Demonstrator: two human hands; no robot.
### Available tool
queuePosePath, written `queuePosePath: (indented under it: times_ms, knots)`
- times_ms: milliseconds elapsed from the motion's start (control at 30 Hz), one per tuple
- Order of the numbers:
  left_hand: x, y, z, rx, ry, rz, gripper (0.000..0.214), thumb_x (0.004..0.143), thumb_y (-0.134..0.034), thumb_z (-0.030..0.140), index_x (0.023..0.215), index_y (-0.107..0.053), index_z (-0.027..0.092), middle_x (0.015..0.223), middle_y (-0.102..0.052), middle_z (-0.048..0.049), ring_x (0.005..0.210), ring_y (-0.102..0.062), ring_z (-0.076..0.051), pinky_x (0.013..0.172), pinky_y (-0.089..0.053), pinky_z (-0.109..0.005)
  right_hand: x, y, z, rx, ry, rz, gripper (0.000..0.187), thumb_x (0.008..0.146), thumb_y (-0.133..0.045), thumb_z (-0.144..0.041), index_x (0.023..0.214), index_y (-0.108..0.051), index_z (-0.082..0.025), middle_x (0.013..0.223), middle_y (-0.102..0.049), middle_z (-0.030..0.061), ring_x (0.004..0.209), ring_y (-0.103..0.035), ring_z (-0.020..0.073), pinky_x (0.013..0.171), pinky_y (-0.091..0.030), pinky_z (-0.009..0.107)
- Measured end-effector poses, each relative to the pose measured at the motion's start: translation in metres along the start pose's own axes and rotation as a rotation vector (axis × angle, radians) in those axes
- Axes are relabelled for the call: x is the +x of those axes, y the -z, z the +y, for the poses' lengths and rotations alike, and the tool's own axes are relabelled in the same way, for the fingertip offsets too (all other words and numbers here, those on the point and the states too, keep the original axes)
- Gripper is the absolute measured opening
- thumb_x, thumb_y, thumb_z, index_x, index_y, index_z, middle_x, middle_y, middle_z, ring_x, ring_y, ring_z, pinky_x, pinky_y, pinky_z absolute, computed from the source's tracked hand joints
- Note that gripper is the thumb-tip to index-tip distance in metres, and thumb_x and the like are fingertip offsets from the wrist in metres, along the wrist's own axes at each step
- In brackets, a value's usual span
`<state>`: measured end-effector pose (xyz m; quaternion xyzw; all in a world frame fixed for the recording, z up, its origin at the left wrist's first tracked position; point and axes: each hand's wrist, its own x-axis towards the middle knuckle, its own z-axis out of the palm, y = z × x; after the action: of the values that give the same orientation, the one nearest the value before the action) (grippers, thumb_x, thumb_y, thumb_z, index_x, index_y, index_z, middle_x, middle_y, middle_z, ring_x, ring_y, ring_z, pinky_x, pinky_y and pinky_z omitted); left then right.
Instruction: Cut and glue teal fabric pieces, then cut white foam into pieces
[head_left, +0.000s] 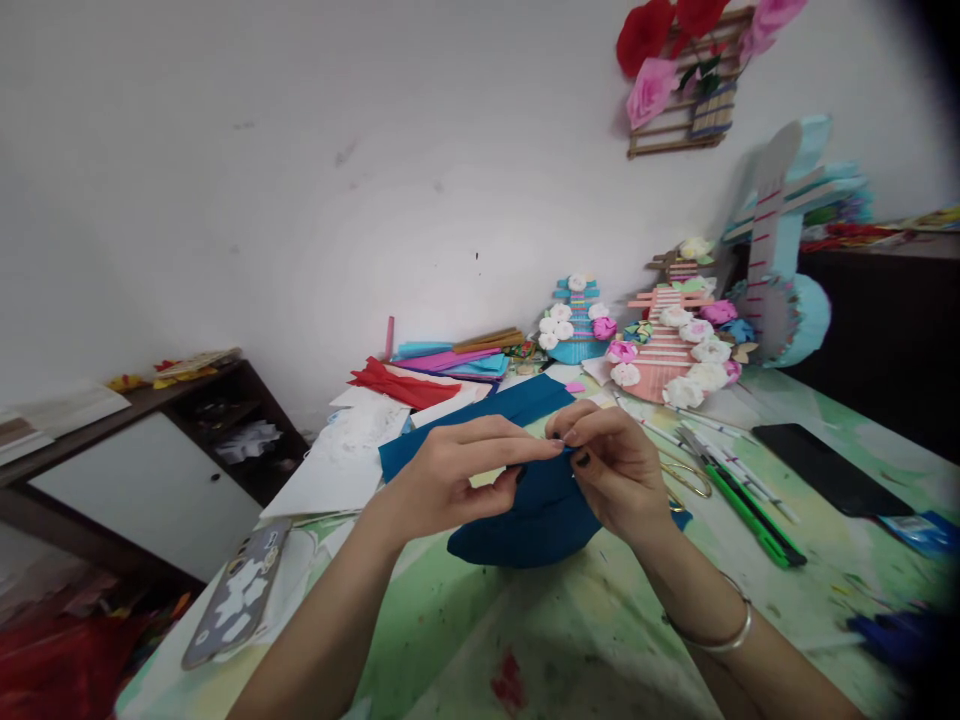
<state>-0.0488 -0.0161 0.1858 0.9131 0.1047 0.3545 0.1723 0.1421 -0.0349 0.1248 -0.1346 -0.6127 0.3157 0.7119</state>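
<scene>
A piece of dark blue crepe paper [529, 530] hangs gathered beneath both hands, its lower edge curved. My right hand [619, 470] pinches its top edge between thumb and fingertips. My left hand [472, 465] also holds the paper, with the index finger stretched to the same pinched edge and the thumb lower against the paper. The fingertips of both hands meet there, so the small fold between them is mostly hidden. Behind the hands, a flat strip of the same blue crepe paper [517, 402] lies on the table.
Right of my hands lie gold-handled scissors [694, 478], a green utility knife [754, 515] and a black phone [829, 465]. A phone in a patterned case [238, 600] lies at left. Folded coloured papers [465, 362] and flower-decorated instrument models [660, 345] stand near the wall.
</scene>
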Motion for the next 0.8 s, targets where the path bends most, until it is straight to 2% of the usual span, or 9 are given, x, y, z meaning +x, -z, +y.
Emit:
queuePosePath:
  times_ms: [100, 200, 300, 367, 467, 633, 733, 800]
  knots:
    - [0.001, -0.001, -0.002, 0.014, -0.048, 0.007, 0.047, 0.079, -0.056, 0.005, 0.119, -0.067, 0.026, 0.101, -0.072, -0.0102, 0.084, -0.068, -0.017, 0.073, -0.053, -0.025, -0.001, 0.001, -0.001, 0.021, -0.044, 0.013, 0.007, 0.085, -0.061, -0.024, 0.089, -0.066, -0.028, 0.084, -0.059, 0.0025, 0.085, -0.056, 0.0198, 0.076, -0.043, 0.035]
    - [0.0, -0.003, 0.0, 0.072, -0.132, 0.015, 0.049, 0.079, -0.059, 0.004, 0.124, -0.064, 0.026, 0.104, -0.073, -0.0103, 0.092, -0.069, -0.019, 0.084, -0.053, -0.029, -0.004, 0.0, -0.007, 0.039, -0.118, 0.054, 0.006, 0.085, -0.062, -0.026, 0.089, -0.067, -0.027, 0.085, -0.058, 0.0023, 0.084, -0.054, 0.0183, 0.075, -0.042, 0.032]
    - [0.001, -0.002, 0.005, 0.267, -0.248, -0.002, 0.05, 0.082, -0.059, 0.007, 0.129, -0.059, 0.024, 0.111, -0.071, -0.0115, 0.101, -0.068, -0.022, 0.092, -0.053, -0.035, -0.006, -0.003, -0.016, 0.072, -0.205, 0.1, 0.012, 0.088, -0.061, -0.033, 0.092, -0.069, -0.026, 0.089, -0.059, 0.003, 0.087, -0.053, 0.0173, 0.075, -0.042, 0.029]
    - [0.002, -0.002, 0.009, 0.441, -0.331, 0.0, 0.046, 0.083, -0.059, 0.009, 0.128, -0.058, 0.018, 0.113, -0.07, -0.0144, 0.105, -0.066, -0.024, 0.094, -0.053, -0.039, -0.005, -0.006, -0.019, 0.078, -0.245, 0.107, 0.015, 0.087, -0.062, -0.037, 0.093, -0.069, -0.025, 0.09, -0.06, 0.0025, 0.086, -0.053, 0.0159, 0.075, -0.042, 0.027]
    - [0.004, -0.001, 0.011, 0.603, -0.417, 0.005, 0.041, 0.083, -0.056, 0.008, 0.124, -0.058, 0.008, 0.112, -0.069, -0.0185, 0.109, -0.064, -0.027, 0.094, -0.054, -0.043, -0.002, -0.011, -0.02, 0.05, -0.296, 0.132, 0.01, 0.083, -0.068, -0.033, 0.089, -0.068, -0.025, 0.086, -0.06, 0.0, 0.083, -0.054, 0.0133, 0.073, -0.042, 0.023]
    - [-0.005, -0.004, -0.004, 0.57, -0.448, 0.075, 0.043, 0.081, -0.053, 0.002, 0.124, -0.057, 0.006, 0.118, -0.066, -0.0213, 0.114, -0.061, -0.026, 0.093, -0.055, -0.041, 0.001, -0.016, -0.016, 0.058, -0.351, 0.15, 0.009, 0.083, -0.069, -0.031, 0.085, -0.067, -0.023, 0.081, -0.061, -0.0008, 0.078, -0.053, 0.0113, 0.069, -0.041, 0.021]
    - [-0.014, -0.01, -0.013, 0.565, -0.46, 0.148, 0.047, 0.08, -0.05, -0.001, 0.125, -0.057, 0.008, 0.128, -0.061, -0.0212, 0.119, -0.059, -0.026, 0.094, -0.055, -0.039, 0.002, -0.016, -0.012, 0.011, -0.294, 0.181, 0.008, 0.083, -0.069, -0.029, 0.085, -0.066, -0.022, 0.081, -0.061, -0.0011, 0.076, -0.054, 0.011, 0.067, -0.041, 0.021]
    - [-0.02, -0.017, -0.014, 0.476, -0.403, 0.223, 0.051, 0.079, -0.052, -0.002, 0.127, -0.058, 0.014, 0.132, -0.059, -0.0175, 0.116, -0.061, -0.024, 0.093, -0.055, -0.035, 0.003, -0.016, -0.009, -0.049, -0.251, 0.208, 0.008, 0.084, -0.068, -0.029, 0.086, -0.065, -0.022, 0.081, -0.061, -0.001, 0.075, -0.056, 0.0111, 0.066, -0.042, 0.021]
